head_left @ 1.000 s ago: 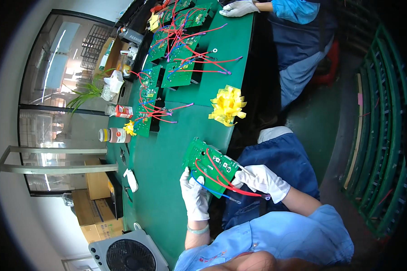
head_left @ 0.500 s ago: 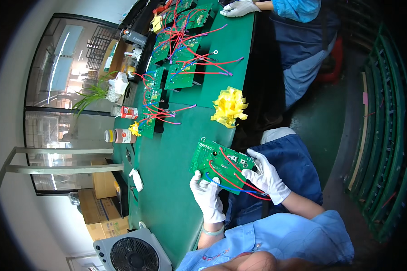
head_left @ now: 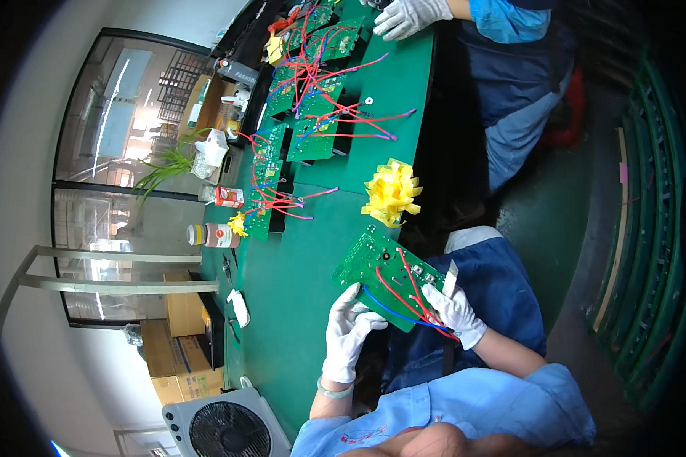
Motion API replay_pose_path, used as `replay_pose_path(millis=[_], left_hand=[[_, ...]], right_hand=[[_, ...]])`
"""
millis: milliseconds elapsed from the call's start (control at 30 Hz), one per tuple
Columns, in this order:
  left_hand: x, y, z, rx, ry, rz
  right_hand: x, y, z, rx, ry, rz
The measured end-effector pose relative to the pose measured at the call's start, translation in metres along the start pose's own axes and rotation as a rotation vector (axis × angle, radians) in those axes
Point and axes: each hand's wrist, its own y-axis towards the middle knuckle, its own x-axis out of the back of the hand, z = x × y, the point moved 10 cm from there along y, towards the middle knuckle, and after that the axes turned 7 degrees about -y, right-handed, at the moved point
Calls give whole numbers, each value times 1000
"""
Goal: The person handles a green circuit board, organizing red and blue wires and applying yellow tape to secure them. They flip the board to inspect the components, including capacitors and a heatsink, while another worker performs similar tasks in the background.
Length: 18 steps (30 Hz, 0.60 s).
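- Holding one green circuit board between two gloved hands, ahead of the left hand and to the left of the right, above the near edge of the desk and the lap.
- Right hand: pinching the board's right end; any fingers underneath are hidden.
- Left hand: fingers curled, thumb and forefinger apart, tips by the board's near edge. Cannot tell whether it grips or only steadies.
- Progress, judged: red wires and a blue wire already fitted, running toward the right hand. Their far ends look loose; board not yet set down. Further work left on it: not readable from this view.
- Well ahead of the left hand: several wired boards on the desk, leads tangled among the farthest.
- Directly ahead of both hands, near the board's far end: a yellow strip bundle.
- Left of the left hand: a fan. Far ahead: a co-worker's gloved hand.
- Obstruction: slack leads bunch beside the right hand, partly covering the board's near edge.
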Motion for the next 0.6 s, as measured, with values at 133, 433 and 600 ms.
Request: replay_pose_path(millis=[133,433,600], left_hand=[[-8,1,3,-58,16,58],[-6,62,-54,33,272,55],[-15,154,-126,-622,1102,-142]], right_hand=[[8,-7,-3,-289,15,9],[90,-12,14,-109,237,-214],[150,-33,5,-166,360,-463]])
